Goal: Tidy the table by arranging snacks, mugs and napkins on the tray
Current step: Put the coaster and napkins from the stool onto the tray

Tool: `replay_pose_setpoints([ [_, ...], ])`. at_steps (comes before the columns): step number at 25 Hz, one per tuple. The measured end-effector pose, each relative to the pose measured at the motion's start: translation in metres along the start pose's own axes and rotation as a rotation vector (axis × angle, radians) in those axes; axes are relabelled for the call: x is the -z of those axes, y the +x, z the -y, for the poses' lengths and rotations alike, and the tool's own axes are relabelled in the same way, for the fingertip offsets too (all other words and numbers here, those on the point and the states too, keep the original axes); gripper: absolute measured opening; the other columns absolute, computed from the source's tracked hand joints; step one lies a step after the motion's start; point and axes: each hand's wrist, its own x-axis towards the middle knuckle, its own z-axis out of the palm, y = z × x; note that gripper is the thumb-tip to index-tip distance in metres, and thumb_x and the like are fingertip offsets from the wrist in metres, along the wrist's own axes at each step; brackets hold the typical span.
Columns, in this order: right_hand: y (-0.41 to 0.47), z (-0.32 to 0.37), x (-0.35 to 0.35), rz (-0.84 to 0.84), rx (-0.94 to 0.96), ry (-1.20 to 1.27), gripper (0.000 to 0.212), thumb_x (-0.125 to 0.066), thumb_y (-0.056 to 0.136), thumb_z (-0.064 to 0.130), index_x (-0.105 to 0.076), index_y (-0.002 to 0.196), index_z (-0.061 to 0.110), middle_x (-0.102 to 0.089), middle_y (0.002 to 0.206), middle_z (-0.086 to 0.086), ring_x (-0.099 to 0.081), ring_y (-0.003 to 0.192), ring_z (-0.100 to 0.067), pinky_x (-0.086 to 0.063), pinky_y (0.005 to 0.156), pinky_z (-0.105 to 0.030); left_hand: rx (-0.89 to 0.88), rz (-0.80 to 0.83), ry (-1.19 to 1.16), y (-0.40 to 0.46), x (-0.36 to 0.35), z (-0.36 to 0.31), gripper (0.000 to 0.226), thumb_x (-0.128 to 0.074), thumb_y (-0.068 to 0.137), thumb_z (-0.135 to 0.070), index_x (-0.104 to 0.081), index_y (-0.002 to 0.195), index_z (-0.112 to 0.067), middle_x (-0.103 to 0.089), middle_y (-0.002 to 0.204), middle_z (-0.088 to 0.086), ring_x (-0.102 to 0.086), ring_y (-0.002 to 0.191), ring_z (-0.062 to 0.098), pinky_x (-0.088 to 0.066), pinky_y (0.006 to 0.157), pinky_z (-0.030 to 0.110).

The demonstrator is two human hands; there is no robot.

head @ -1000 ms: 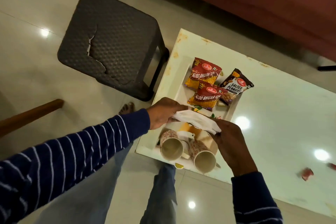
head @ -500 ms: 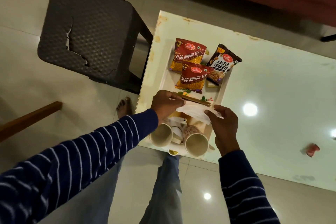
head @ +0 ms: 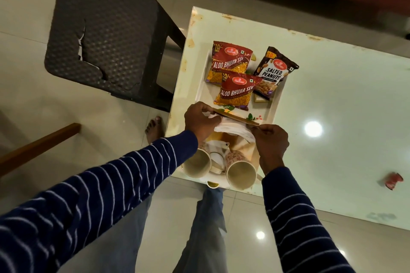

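Observation:
A cream tray (head: 203,86) lies at the white table's left end. On its far half rest two red Aloo Bhujia Sev packets (head: 230,60) (head: 236,92) and a dark Salted Peanuts packet (head: 271,72). Two patterned mugs (head: 196,163) (head: 240,172) stand on its near end. My left hand (head: 200,118) and my right hand (head: 271,142) each pinch an end of a flat tan-edged piece with a white napkin (head: 233,128) just above the tray's middle. The napkin hangs beneath it over the mugs.
A cracked dark plastic stool (head: 106,35) stands left of the table (head: 343,106). A small red wrapper (head: 392,180) lies at the table's right. A wooden bar (head: 37,146) juts in at far left. My bare foot (head: 155,127) and legs are beside the table's near edge.
Both hands carried the napkin slightly away from the mugs towards the snack packets, and a tan-edged flat piece now shows along its top. The camera view shifted.

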Motion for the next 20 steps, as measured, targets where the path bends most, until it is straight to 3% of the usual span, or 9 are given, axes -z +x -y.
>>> replay_pose_setpoints([
  [3,0.001,-0.001,0.002,0.026,-0.005,-0.010,0.014,-0.077,0.079,0.019,-0.067,0.082,0.029,-0.067,0.079,0.014,-0.065,0.077,-0.007,-0.059,0.088,-0.041,-0.035,-0.003,0.024,0.003,0.000,0.001,0.024,-0.082,0.074,-0.019,-0.067,0.092,-0.017,-0.066,0.107,0.004,-0.060,0.101,0.017,-0.052,0.085,0.032],
  [5,0.001,-0.002,0.004,0.067,-0.024,-0.002,0.011,-0.069,0.083,0.018,-0.070,0.091,0.027,-0.068,0.085,0.012,-0.068,0.082,-0.014,-0.059,0.088,-0.045,-0.077,0.005,0.073,0.002,-0.001,0.001,0.019,-0.077,0.078,-0.018,-0.070,0.096,-0.018,-0.064,0.109,0.003,-0.059,0.102,0.016,-0.052,0.085,0.031],
  [8,0.000,-0.004,0.010,0.148,-0.045,0.031,0.018,-0.060,0.088,0.021,-0.073,0.100,0.025,-0.069,0.088,0.015,-0.067,0.083,-0.012,-0.059,0.086,-0.048,-0.125,0.031,0.127,0.001,-0.002,0.002,0.010,-0.072,0.083,-0.019,-0.074,0.093,-0.020,-0.063,0.109,0.004,-0.060,0.103,0.019,-0.052,0.089,0.033],
  [10,-0.002,-0.007,0.015,0.228,-0.031,0.061,0.023,-0.056,0.091,0.025,-0.073,0.108,0.025,-0.071,0.098,0.010,-0.067,0.094,-0.017,-0.057,0.090,-0.050,-0.130,0.020,0.140,-0.001,0.000,0.004,0.014,-0.071,0.084,-0.021,-0.074,0.097,-0.019,-0.062,0.112,0.002,-0.059,0.104,0.017,-0.051,0.092,0.032],
  [13,-0.003,-0.015,0.028,0.252,-0.006,0.121,0.026,-0.055,0.096,0.029,-0.070,0.116,0.025,-0.071,0.114,0.004,-0.065,0.106,-0.021,-0.054,0.096,-0.049,-0.142,-0.049,0.114,-0.004,0.006,0.006,0.018,-0.072,0.082,-0.021,-0.073,0.099,-0.016,-0.059,0.112,-0.002,-0.058,0.102,0.014,-0.051,0.091,0.031],
  [15,-0.002,-0.022,0.040,0.216,-0.015,0.191,0.024,-0.057,0.096,0.030,-0.070,0.115,0.023,-0.071,0.113,0.004,-0.066,0.106,-0.021,-0.055,0.096,-0.046,-0.168,-0.123,0.090,-0.007,0.015,0.006,0.014,-0.071,0.085,-0.020,-0.072,0.097,-0.013,-0.058,0.111,0.001,-0.061,0.102,0.020,-0.054,0.087,0.033],
  [20,0.013,-0.027,0.081,0.227,0.015,0.233,0.022,-0.060,0.096,0.023,-0.070,0.116,0.019,-0.072,0.108,-0.002,-0.069,0.096,-0.021,-0.054,0.073,-0.031,-0.070,-0.318,0.045,-0.032,0.053,0.030,0.013,-0.064,0.092,-0.026,-0.066,0.099,-0.015,-0.064,0.110,0.007,-0.062,0.098,0.023,-0.054,0.079,0.029],
])
